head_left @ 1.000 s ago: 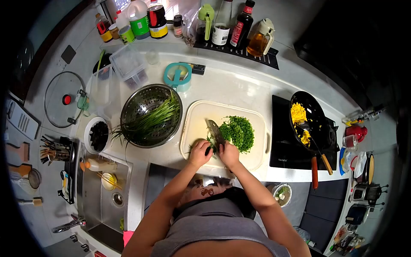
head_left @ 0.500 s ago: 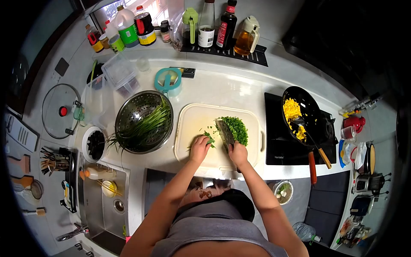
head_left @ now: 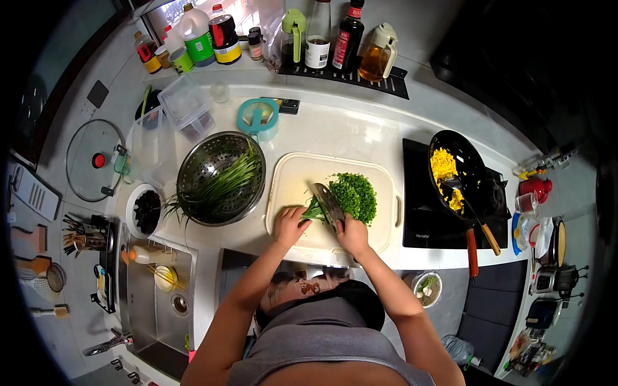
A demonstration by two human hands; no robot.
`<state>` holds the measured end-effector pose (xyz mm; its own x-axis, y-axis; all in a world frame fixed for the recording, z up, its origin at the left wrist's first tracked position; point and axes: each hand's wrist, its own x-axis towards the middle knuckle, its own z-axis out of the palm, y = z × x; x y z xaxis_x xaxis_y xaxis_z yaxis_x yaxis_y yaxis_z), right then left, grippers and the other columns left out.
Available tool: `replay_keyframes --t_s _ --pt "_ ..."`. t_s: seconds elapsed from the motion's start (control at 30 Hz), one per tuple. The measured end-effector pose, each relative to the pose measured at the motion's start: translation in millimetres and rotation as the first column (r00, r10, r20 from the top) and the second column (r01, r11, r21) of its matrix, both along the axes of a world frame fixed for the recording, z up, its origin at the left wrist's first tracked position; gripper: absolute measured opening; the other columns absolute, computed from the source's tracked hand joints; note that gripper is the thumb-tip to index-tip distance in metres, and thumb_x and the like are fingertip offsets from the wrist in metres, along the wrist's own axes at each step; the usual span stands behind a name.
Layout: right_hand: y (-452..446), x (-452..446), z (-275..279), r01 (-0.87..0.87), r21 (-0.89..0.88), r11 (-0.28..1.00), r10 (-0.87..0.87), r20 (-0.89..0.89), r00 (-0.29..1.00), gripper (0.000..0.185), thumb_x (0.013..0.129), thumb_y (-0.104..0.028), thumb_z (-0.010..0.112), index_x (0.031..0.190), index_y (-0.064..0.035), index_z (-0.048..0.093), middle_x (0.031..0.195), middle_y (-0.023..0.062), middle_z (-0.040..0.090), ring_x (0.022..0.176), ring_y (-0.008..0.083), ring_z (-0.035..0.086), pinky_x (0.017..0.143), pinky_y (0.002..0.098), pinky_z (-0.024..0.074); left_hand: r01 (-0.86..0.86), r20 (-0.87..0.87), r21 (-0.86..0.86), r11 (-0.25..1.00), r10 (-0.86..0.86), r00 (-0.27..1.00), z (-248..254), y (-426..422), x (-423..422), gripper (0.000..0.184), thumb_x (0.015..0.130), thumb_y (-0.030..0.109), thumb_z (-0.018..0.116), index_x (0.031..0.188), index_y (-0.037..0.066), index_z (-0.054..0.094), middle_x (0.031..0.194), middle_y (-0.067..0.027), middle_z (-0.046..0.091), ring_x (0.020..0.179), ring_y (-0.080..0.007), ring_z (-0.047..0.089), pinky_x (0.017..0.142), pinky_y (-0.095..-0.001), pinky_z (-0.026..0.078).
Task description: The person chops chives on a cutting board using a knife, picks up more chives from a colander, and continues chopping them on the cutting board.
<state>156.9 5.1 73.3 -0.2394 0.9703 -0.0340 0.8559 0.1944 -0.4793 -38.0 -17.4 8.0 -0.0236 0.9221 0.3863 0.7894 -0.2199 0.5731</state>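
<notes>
My right hand point(head_left: 352, 235) is closed round the handle of a knife point(head_left: 329, 202), whose blade lies between a small bunch of green stalks point(head_left: 313, 211) and a pile of chopped greens point(head_left: 355, 196) on the cream cutting board point(head_left: 293, 168). On the board's left part, my left hand point(head_left: 291, 225) has its fingers on the stalks, holding them beside the blade. Long uncut greens point(head_left: 225, 182) lie in a metal colander point(head_left: 193, 154) left of the board.
A black pan point(head_left: 474, 157) with yellow egg pieces point(head_left: 444, 165) stands on the hob point(head_left: 418, 225) at the right. A white bowl point(head_left: 133, 223) of dark food, a sink point(head_left: 145, 315) and clear containers point(head_left: 154, 138) are at the left. Bottles point(head_left: 347, 38) line the back.
Since half a second ago, the knife has moved left from the chopped pile to the stalks. My left hand has shifted slightly left. The camera view has moved a little.
</notes>
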Motion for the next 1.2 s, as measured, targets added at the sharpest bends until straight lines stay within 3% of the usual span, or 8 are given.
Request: replay_keyframes --t_s 0.2,0.5,0.73,0.87,1.0,1.07,1.2 --pt "-6 -14 -1 -0.105 -0.028 0.994 0.107 0.086 0.991 0.018 0.077 -0.019 0.056 0.079 -0.0010 0.054 0.059 0.0193 0.058 0.055 0.0343 0.060 0.052 0.0443 0.0488 0.022 0.072 0.041 0.999 -0.025 0.997 -15 4 6 0.017 0.069 0.015 0.069 0.083 0.007 0.063 0.086 -0.0047 0.062 0.084 -0.0236 0.055 0.075 -0.0342 0.045" --pt "-3 -30 -23 -0.143 0.019 0.990 0.141 0.080 0.987 0.020 0.080 -0.019 0.053 0.076 0.0005 0.053 0.056 0.0198 0.057 0.050 0.0350 0.058 0.048 0.0442 0.0478 0.009 0.099 0.082 0.997 -0.017 0.995 -19 6 12 0.004 0.070 0.006 0.064 0.073 0.006 0.060 0.081 -0.0058 0.061 0.078 -0.0246 0.056 0.070 -0.0346 0.047" --pt "4 -37 -23 -0.093 0.063 0.994 0.094 0.000 0.996 0.022 0.081 -0.020 0.054 0.077 0.0015 0.052 0.056 0.0208 0.056 0.050 0.0362 0.057 0.048 0.0441 0.0468 0.030 -0.020 0.077 0.997 -0.029 0.999 -26 1 0 0.004 0.071 0.006 0.062 0.073 0.006 0.059 0.077 -0.0076 0.058 0.077 -0.0262 0.056 0.070 -0.0359 0.047" --pt "-1 -22 -5 0.006 0.027 1.000 -0.003 -0.090 0.996 0.023 0.082 -0.021 0.054 0.084 0.0019 0.055 0.057 0.0219 0.056 0.052 0.0376 0.057 0.050 0.0455 0.0469 -0.060 -0.036 0.049 0.997 0.061 0.997 -22 16 -14 0.005 0.071 0.007 0.063 0.075 0.007 0.060 0.079 -0.0088 0.059 0.079 -0.0271 0.056 0.072 -0.0374 0.047" --pt "1 -4 -6 0.099 0.047 0.994 -0.094 -0.114 0.989 0.027 0.081 -0.021 0.054 0.091 0.0043 0.055 0.058 0.0227 0.057 0.053 0.0385 0.057 0.051 0.0465 0.0469 -0.205 0.063 0.033 0.978 0.203 0.977 -17 48 -8 0.010 0.071 0.003 0.062 0.081 0.004 0.060 0.083 -0.0124 0.060 0.077 -0.0310 0.057 0.070 -0.0393 0.045" --pt "3 6 -10 0.114 0.012 0.993 -0.113 -0.095 0.989 0.031 0.081 -0.020 0.055 0.096 0.0067 0.056 0.059 0.0237 0.057 0.054 0.0389 0.058 0.052 0.0464 0.0471 -0.178 0.098 0.041 0.983 0.173 0.980 -23 63 -6 0.010 0.071 0.002 0.062 0.080 0.004 0.060 0.083 -0.0123 0.060 0.077 -0.0311 0.056 0.070 -0.0389 0.046" --pt "-2 18 -16 0.153 0.034 0.988 -0.149 -0.096 0.984 0.027 0.080 -0.020 0.057 0.087 0.0059 0.056 0.055 0.0222 0.055 0.052 0.0377 0.056 0.051 0.0453 0.0451 -0.048 0.170 0.052 0.997 0.038 0.985 -28 67 7 0.012 0.070 -0.003 0.058 0.080 0.003 0.061 0.082 -0.0128 0.060 0.078 -0.0305 0.056 0.070 -0.0371 0.046"
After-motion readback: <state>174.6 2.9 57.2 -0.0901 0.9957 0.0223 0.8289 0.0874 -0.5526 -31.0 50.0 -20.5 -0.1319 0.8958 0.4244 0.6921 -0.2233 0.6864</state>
